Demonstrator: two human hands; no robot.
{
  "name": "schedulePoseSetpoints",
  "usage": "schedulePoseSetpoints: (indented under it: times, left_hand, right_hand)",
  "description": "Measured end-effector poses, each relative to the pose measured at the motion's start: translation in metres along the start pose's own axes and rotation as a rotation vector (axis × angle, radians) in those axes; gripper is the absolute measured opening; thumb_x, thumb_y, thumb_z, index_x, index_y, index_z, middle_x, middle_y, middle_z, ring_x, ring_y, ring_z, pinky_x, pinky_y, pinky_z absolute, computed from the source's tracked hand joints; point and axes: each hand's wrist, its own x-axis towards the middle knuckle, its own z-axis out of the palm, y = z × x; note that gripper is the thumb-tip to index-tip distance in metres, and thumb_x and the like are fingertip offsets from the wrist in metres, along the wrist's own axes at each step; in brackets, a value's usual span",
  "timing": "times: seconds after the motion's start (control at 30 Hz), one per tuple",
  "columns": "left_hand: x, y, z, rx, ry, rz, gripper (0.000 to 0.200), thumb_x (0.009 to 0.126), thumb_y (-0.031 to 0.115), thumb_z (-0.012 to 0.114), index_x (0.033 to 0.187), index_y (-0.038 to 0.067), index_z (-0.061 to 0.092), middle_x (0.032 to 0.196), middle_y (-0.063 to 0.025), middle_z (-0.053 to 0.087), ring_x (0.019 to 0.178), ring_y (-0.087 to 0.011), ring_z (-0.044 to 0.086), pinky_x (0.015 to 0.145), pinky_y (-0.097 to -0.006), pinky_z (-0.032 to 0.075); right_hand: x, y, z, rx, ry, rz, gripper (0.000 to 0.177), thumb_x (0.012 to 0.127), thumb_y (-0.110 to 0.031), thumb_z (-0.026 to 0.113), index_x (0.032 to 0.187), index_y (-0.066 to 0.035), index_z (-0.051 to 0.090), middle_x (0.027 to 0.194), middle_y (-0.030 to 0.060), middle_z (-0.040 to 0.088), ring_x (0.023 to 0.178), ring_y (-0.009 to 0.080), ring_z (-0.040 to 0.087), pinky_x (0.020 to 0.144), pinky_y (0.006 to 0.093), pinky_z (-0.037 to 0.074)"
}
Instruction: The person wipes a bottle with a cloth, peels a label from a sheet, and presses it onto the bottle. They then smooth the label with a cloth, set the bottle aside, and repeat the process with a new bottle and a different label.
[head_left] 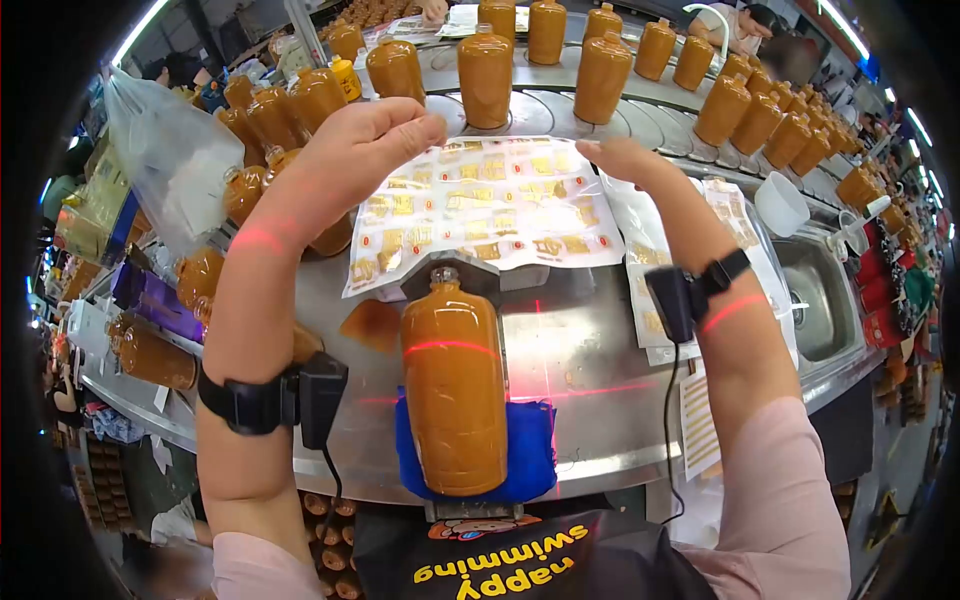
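A sheet of printed labels [480, 205], white with rows of gold and red prints, is tilted up in front of me. My left hand [365, 145] pinches its top left corner, thumb against the curled fingers. At the top right corner is my right hand [625, 162], thumb at the edge and its other fingers mostly hidden. Below the sheet, a glossy brown bottle [452, 390] lies on a blue cloth [532, 450], its clear neck pointing away from me. Red laser lines cross the bottle and both forearms.
Several brown bottles [485, 80] stand on the conveyor [660, 120] beyond the sheet. More label sheets [650, 240] lie at right, near a white plastic cup [780, 203] and a metal sink [815, 290]. A plastic bag [165, 140] hangs at left. Another person [740, 30] sits far back.
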Motion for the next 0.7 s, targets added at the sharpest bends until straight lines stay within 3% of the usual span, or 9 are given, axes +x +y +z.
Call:
schedulePoseSetpoints:
  times: [0.03, 0.13, 0.2, 0.23, 0.33, 0.43, 0.53, 0.67, 0.7]
  left_hand:
    - [0.008, -0.006, -0.004, 0.019, -0.037, -0.015, 0.032, 0.099, 0.03, 0.053, 0.101, 0.0, 0.065, 0.098, -0.0023, 0.062, 0.094, -0.0099, 0.054, 0.088, -0.0252, 0.043]
    - [0.024, -0.015, -0.011, 0.002, -0.059, -0.1, 0.03, 0.098, 0.029, 0.054, 0.102, 0.001, 0.066, 0.096, -0.0019, 0.062, 0.093, -0.0081, 0.053, 0.085, -0.0242, 0.043]
    - [0.043, -0.024, -0.015, 0.036, -0.06, -0.156, 0.03, 0.097, 0.028, 0.055, 0.102, 0.002, 0.066, 0.095, -0.0013, 0.061, 0.092, -0.0068, 0.052, 0.083, -0.0235, 0.043]
    - [0.054, -0.029, -0.016, 0.049, -0.061, -0.182, 0.029, 0.096, 0.028, 0.055, 0.101, 0.002, 0.067, 0.094, -0.0011, 0.061, 0.092, -0.0062, 0.052, 0.082, -0.0231, 0.043]
    - [0.085, -0.047, -0.01, 0.173, -0.001, -0.08, 0.04, 0.093, 0.036, 0.058, 0.108, -0.001, 0.066, 0.095, -0.0071, 0.067, 0.088, -0.0168, 0.061, 0.079, -0.0293, 0.047]
    - [0.117, -0.083, 0.01, 0.158, 0.065, 0.071, 0.045, 0.091, 0.035, 0.058, 0.119, 0.0, 0.062, 0.111, -0.0116, 0.067, 0.099, -0.0211, 0.062, 0.087, -0.0318, 0.048]
    - [0.136, -0.096, 0.02, 0.035, -0.055, -0.065, 0.05, 0.093, 0.03, 0.058, 0.132, 0.0, 0.053, 0.125, -0.0093, 0.059, 0.116, -0.0196, 0.054, 0.101, -0.0318, 0.04]
    - [0.144, -0.09, 0.015, -0.042, -0.312, -0.241, 0.035, 0.088, 0.022, 0.059, 0.114, 0.0, 0.063, 0.101, -0.0042, 0.065, 0.094, -0.0122, 0.057, 0.087, -0.03, 0.043]
    - [0.144, -0.093, 0.014, -0.07, -0.293, -0.213, 0.031, 0.087, 0.021, 0.058, 0.109, 0.0, 0.064, 0.096, -0.0027, 0.065, 0.09, -0.0112, 0.056, 0.083, -0.0293, 0.043]
  right_hand:
    - [0.014, -0.005, 0.002, -0.003, -0.01, 0.012, 0.068, 0.093, -0.058, 0.047, 0.121, 0.002, 0.061, 0.119, 0.0226, 0.063, 0.091, 0.0375, 0.067, 0.061, 0.0467, 0.057]
    - [0.044, -0.012, 0.008, 0.085, 0.046, 0.026, 0.049, 0.09, -0.045, 0.057, 0.109, 0.0, 0.065, 0.101, 0.0152, 0.065, 0.077, 0.0265, 0.064, 0.05, 0.0395, 0.05]
    - [0.058, -0.004, 0.013, 0.183, 0.024, -0.023, 0.033, 0.088, -0.032, 0.063, 0.099, -0.001, 0.065, 0.089, 0.0095, 0.064, 0.068, 0.0194, 0.06, 0.046, 0.0349, 0.044]
    - [0.057, 0.002, 0.021, 0.392, 0.126, -0.097, 0.015, 0.082, -0.018, 0.067, 0.089, -0.005, 0.062, 0.076, 0.0013, 0.057, 0.062, 0.0114, 0.051, 0.045, 0.0313, 0.038]
    - [0.048, 0.013, 0.025, 0.557, 0.274, -0.286, 0.014, 0.082, -0.016, 0.069, 0.089, -0.005, 0.062, 0.093, 0.0043, 0.063, 0.071, 0.0109, 0.055, 0.053, 0.0286, 0.043]
    - [0.019, 0.014, 0.016, 0.867, 0.267, -0.459, 0.014, 0.081, -0.014, 0.068, 0.085, -0.002, 0.062, 0.108, 0.0036, 0.064, 0.086, 0.0104, 0.055, 0.072, 0.0264, 0.047]
    - [0.003, 0.015, 0.006, 0.94, 0.165, -0.577, 0.011, 0.083, -0.013, 0.068, 0.085, -0.005, 0.061, 0.117, 0.0008, 0.06, 0.089, 0.0074, 0.053, 0.073, 0.024, 0.046]
    - [-0.007, 0.012, -0.008, 0.862, 0.077, -0.709, 0.009, 0.081, -0.01, 0.066, 0.086, -0.004, 0.061, 0.116, 0.0034, 0.059, 0.091, 0.0106, 0.054, 0.077, 0.0249, 0.045]
    - [-0.007, 0.011, -0.009, 0.751, 0.169, -0.728, 0.009, 0.082, -0.01, 0.066, 0.087, -0.003, 0.062, 0.114, 0.0045, 0.06, 0.093, 0.0125, 0.055, 0.078, 0.026, 0.045]
